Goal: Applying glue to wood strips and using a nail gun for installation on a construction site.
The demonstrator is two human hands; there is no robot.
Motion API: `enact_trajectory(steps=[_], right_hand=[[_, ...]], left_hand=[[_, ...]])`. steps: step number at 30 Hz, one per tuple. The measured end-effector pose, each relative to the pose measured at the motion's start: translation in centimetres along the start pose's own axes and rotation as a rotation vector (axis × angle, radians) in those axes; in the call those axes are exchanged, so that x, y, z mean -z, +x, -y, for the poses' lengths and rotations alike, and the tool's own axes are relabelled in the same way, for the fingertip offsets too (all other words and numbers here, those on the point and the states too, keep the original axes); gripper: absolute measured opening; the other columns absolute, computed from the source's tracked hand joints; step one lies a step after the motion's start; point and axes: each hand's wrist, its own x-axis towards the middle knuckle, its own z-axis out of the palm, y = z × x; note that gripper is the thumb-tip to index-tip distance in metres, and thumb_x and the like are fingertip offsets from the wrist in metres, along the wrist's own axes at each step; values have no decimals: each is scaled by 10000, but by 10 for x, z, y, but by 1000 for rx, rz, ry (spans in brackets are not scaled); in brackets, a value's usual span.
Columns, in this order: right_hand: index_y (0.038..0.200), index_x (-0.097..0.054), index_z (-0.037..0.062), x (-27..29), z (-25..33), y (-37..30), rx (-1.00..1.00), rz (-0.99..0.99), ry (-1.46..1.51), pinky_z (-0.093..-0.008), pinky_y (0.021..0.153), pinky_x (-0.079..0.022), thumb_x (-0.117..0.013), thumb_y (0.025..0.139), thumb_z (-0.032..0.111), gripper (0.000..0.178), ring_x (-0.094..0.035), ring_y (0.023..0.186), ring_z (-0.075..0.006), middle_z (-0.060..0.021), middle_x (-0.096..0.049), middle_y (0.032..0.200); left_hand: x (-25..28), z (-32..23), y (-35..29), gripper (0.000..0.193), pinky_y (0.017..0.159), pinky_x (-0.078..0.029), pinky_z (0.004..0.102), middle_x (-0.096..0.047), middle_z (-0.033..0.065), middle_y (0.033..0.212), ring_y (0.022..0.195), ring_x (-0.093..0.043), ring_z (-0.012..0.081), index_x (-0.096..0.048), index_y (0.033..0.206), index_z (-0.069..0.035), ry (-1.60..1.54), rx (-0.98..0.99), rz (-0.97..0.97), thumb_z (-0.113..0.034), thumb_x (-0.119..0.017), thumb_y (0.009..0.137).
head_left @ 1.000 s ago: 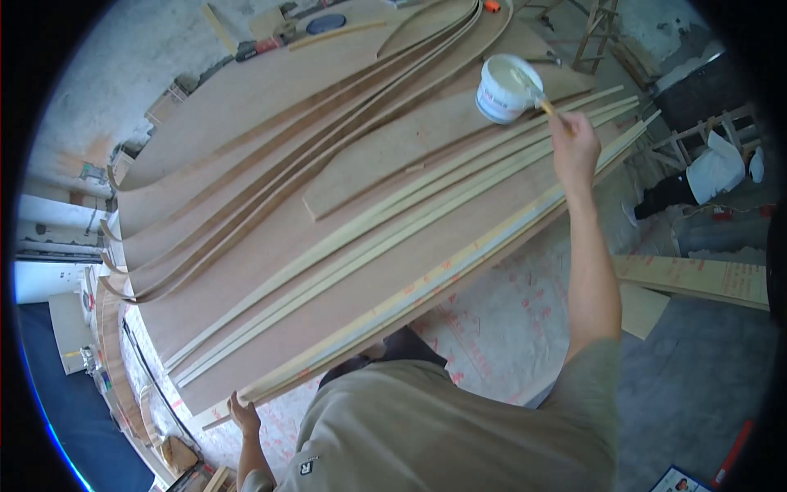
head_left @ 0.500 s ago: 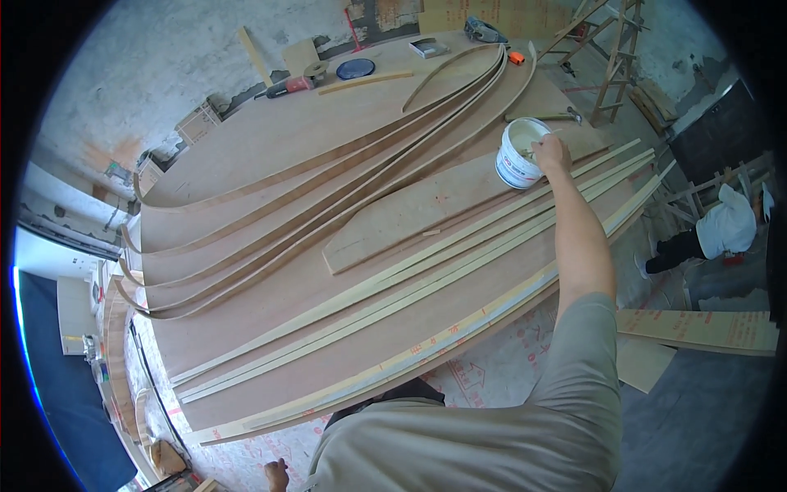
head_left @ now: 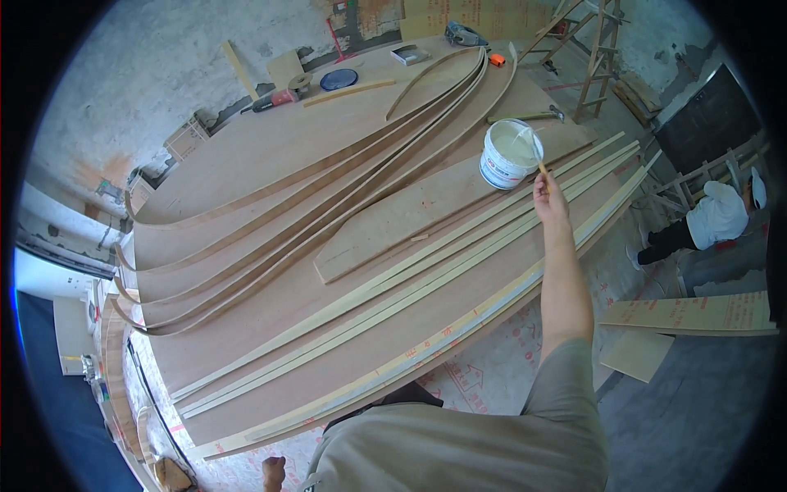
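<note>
My right hand (head_left: 550, 197) is closed round the wooden handle of a brush (head_left: 539, 154). Its head, coated in white, rests over the near-right rim of a white bucket (head_left: 498, 168). Pale glue-like paste (head_left: 511, 148) shows inside the bucket, which stands on a flat wooden board (head_left: 385, 220). Low in the picture, my left hand (head_left: 274, 471) hangs by my side with its fingers curled; whether anything is in them is hidden. Between me and the board lie several long pale wood strips (head_left: 385, 302); another strip with a whitish coated face (head_left: 459, 332) runs along the near edge.
Several curved wooden strips (head_left: 328, 182) stand on edge across the large plywood table (head_left: 213, 287). Near the far edge lie an angle grinder (head_left: 275, 99), a blue lid (head_left: 338, 79), an orange tape measure (head_left: 497, 60) and a hammer (head_left: 533, 115). A person (head_left: 711, 215) bends down at the right, below a wooden stepladder (head_left: 597, 61).
My right hand has drawn back from over the bucket toward me, lifting the brush so its white head shows at the rim. The whole view has shifted slightly.
</note>
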Motion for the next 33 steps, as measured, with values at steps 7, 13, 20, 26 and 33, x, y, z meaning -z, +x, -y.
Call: enact_trajectory(steps=[7,13,20,26,33], right_hand=[[1097,-621,13,20,-51,-5,257,203,-285,-228,685,-495,-636,902,-48,205,-592,799,-131,-48,-603,899],[1092,-687,18,32,4,43,951,-28,-1169,-335,886,-521,-664,903,38,192,-643,962,-177,-84,-696,1054],[1026,-585,-19,-12,-38,-131,271,346,-162,-285,723,-473,-608,964,155,186,-539,762,-162,-74,-585,887],[990,-554,42,28,-195,-441,-108,410,-119,-241,636,-387,-609,948,142,121,-427,635,-93,14,-469,753],[1129,-632,-4,31,-359,-720,-54,289,-1125,-217,624,-453,-660,913,58,226,-536,676,-53,12,-604,818]], left_hand=[[20,26,-35,255,704,-529,372,-726,158,772,738,-673,217,-729,839,51,36,127,-63,-200,-740,798],[39,2,-18,302,816,-492,531,-684,233,989,898,-633,424,-697,905,-3,341,-205,-271,-272,-561,886],[72,-76,2,372,960,-452,455,-625,193,1191,1090,-588,374,-638,1195,-32,121,-328,-484,-190,-702,865],[93,-61,39,462,960,-440,454,-607,149,1191,1115,-568,347,-645,1211,-67,128,-636,-236,-171,-778,781],[113,-34,75,435,916,-400,403,-586,70,1156,1087,-557,267,-681,1166,-139,214,-1073,59,-208,-777,747]])
